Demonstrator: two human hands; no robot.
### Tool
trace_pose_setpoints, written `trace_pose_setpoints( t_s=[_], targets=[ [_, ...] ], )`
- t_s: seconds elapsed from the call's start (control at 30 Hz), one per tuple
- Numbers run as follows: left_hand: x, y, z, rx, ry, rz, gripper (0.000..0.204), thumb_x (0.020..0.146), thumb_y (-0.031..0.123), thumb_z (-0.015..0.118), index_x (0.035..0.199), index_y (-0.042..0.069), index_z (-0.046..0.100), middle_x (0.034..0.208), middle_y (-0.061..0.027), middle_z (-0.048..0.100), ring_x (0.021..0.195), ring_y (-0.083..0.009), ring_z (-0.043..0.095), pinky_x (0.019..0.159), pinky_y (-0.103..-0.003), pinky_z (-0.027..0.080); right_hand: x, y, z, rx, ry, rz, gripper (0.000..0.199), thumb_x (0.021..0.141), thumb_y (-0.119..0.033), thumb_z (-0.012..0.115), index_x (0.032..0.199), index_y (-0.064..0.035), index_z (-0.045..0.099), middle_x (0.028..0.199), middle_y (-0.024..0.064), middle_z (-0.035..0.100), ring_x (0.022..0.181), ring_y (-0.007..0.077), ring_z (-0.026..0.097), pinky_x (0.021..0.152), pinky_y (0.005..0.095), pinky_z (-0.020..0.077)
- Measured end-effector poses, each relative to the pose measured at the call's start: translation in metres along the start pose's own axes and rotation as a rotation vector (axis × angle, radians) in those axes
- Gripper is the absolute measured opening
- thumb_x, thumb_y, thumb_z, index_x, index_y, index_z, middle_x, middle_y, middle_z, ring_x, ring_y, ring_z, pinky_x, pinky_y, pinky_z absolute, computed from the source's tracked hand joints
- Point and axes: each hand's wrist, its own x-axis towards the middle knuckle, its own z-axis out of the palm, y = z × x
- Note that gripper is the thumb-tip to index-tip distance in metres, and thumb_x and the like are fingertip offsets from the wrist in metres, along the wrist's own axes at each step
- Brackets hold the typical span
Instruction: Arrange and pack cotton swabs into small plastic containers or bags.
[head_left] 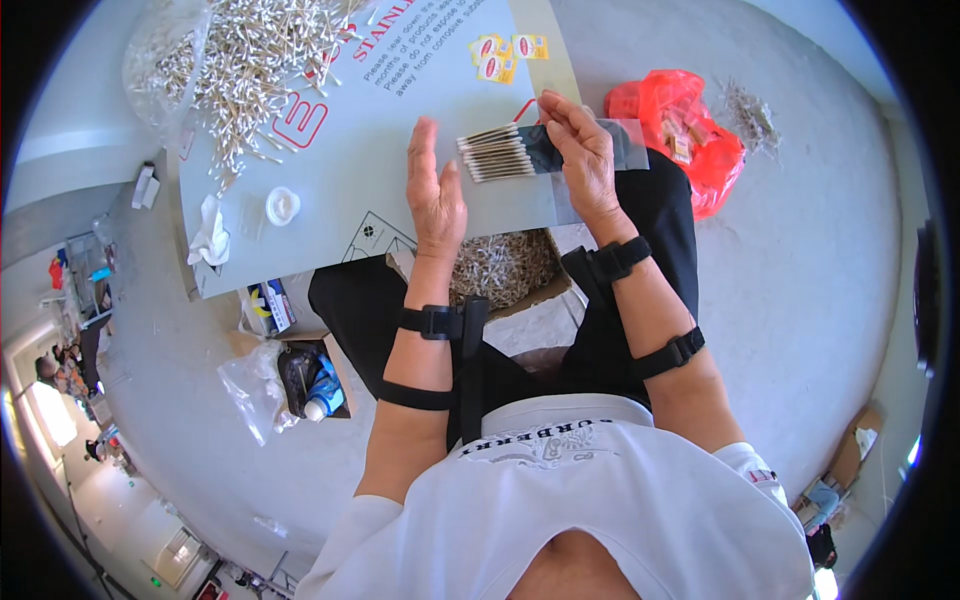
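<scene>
A neat row of cotton swabs (495,153) lies on the table between my hands, white tips on both sides. To its left my left hand (437,195) is raised with fingers stretched out and the thumb apart, holding nothing. My right hand (588,165) is over a clear plastic bag (628,145) with a dark area, just right of the swabs. Its fingers are extended and slightly bent, the thumb apart. Whether the right hand touches the bag, I cannot tell. The swabs' right ends meet the dark part of the bag.
A big heap of loose swabs (250,75) spills from a clear bag at the far left. Small yellow cards (495,68), a white round tub (283,206) and a crumpled tissue (210,235) lie on the table (330,200). Below are a swab-filled box (505,268) and a red bag (715,165).
</scene>
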Motion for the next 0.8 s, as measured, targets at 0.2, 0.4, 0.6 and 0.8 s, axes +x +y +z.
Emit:
trace_pose_setpoints(
  t_s=[0.2, 0.4, 0.6, 0.8],
  targets=[
    [-0.011, 0.012, 0.000, 0.791, -0.187, 0.120, 0.068, 0.093, 0.036, 0.055, 0.148, 0.005, 0.028, 0.156, -0.0170, 0.022, 0.145, -0.0326, 0.018, 0.116, -0.053, 0.014, -0.009, 0.013, 0.012, 0.038, 0.030, 0.008, 0.033, 0.099, -0.007, 0.047, 0.129, 0.0051, 0.053, 0.132, 0.0119, 0.054, 0.122, 0.0170, 0.051, 0.106, 0.0292, 0.0391],
    [-0.015, 0.015, 0.003, 0.953, -0.379, 0.082, 0.071, 0.095, 0.042, 0.051, 0.150, 0.006, 0.023, 0.158, -0.0158, 0.017, 0.147, -0.0328, 0.012, 0.117, -0.052, 0.008, -0.009, 0.021, 0.019, -0.058, 0.028, -0.093, 0.029, 0.099, -0.008, 0.048, 0.123, 0.0050, 0.057, 0.134, 0.0126, 0.052, 0.122, 0.0173, 0.051, 0.106, 0.0289, 0.0393],
    [-0.012, 0.002, 0.001, 0.289, -0.077, -0.004, 0.069, 0.098, 0.038, 0.048, 0.150, 0.001, 0.021, 0.156, -0.0185, 0.019, 0.145, -0.0303, 0.017, 0.117, -0.047, 0.013, -0.011, 0.013, 0.019, -0.324, -0.010, -0.189, 0.027, 0.098, -0.009, 0.050, 0.121, 0.0035, 0.059, 0.133, 0.0119, 0.054, 0.119, 0.0179, 0.052, 0.102, 0.0276, 0.0399],
    [0.004, 0.000, 0.028, -0.441, 0.181, -0.103, 0.059, 0.103, 0.034, 0.042, 0.148, 0.000, 0.025, 0.152, -0.0185, 0.027, 0.142, -0.0275, 0.026, 0.115, -0.038, 0.021, -0.005, 0.021, 0.028, -0.201, 0.091, -0.248, 0.024, 0.097, -0.007, 0.052, 0.117, 0.0046, 0.058, 0.125, 0.0155, 0.059, 0.117, 0.0214, 0.054, 0.100, 0.0296, 0.0408]
  ],
)
